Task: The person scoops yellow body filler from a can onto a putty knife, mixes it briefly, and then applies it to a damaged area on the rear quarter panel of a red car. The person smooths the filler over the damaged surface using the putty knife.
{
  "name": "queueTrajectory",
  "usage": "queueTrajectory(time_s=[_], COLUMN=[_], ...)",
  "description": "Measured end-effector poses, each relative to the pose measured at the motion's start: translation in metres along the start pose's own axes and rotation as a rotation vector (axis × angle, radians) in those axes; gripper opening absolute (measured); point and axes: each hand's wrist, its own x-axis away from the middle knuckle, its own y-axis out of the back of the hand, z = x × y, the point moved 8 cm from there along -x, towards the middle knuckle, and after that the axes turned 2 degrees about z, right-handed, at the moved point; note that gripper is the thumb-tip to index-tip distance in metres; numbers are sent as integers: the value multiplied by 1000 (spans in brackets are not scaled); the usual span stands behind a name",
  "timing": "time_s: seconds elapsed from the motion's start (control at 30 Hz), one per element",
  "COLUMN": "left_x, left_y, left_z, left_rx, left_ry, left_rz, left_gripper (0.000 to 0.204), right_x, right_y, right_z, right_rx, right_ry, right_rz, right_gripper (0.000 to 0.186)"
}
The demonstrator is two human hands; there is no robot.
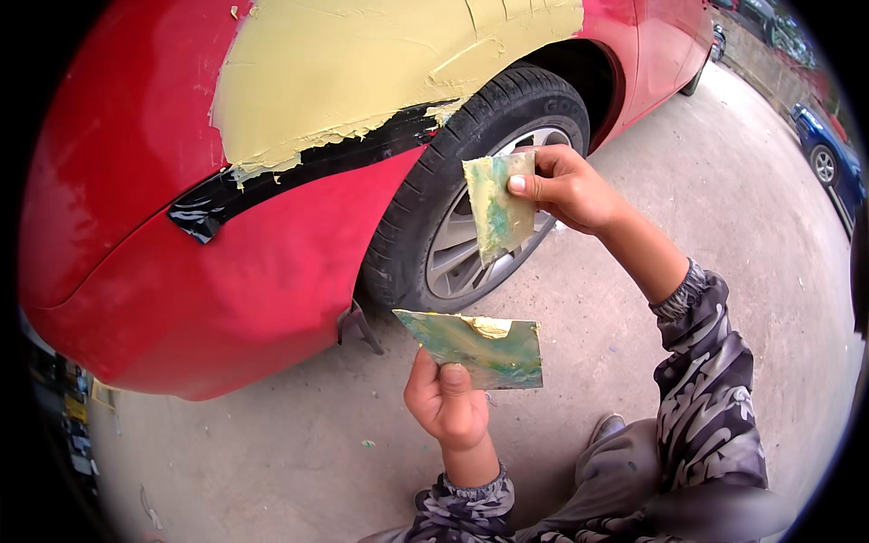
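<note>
My left hand [450,407] grips a flat putty board [480,353] by its lower left edge, thumb on top. Green and yellow smears cover the board, and a dab of pale yellow filler [489,327] sits at its far edge. Higher up and to the right, my right hand [575,192] pinches a putty spreader [500,210], which is crusted with yellow-green filler and held apart from the car. Beyond it, a wide layer of yellow body filler [353,72] covers the red fender, with ragged lower edges over black masking tape [299,172].
The front wheel [471,217] stands right behind the spreader. Below the tape is the red bumper [244,290], and a dark bracket [360,330] hangs under it. Concrete floor [308,462] lies around my shoe [606,427]. A blue car [826,163] is at the far right.
</note>
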Motion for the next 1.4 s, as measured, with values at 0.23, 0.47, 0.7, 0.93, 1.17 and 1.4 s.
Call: queueTrajectory(time_s=[0.23,0.47,0.7,0.93,1.17,1.4], left_x=[-11,-13,-16,-6,-8,0], left_y=[13,27,25,6,4,2], left_z=[7,19,28,42,25,22], left_rx=[4,-19,-108,-130,-123,-367], left_ry=[-15,16,71,171,122,2], left_rz=[-18,-33,-13,109,0,-81], left_gripper=[37,36,35,33,30,28], right_x=[73,111,130,114,104,116], right_y=[78,86,73,-7,-31,-44], right_z=[-92,-75,-58,29,29,-8], right_rx=[1191,141,76,340,653,30], right_ry=[-464,-377,-347,122,261,-95], right_rz=[178,-263,-201,-152,-156,-338], right_gripper=[29,36,35,26,21,26])
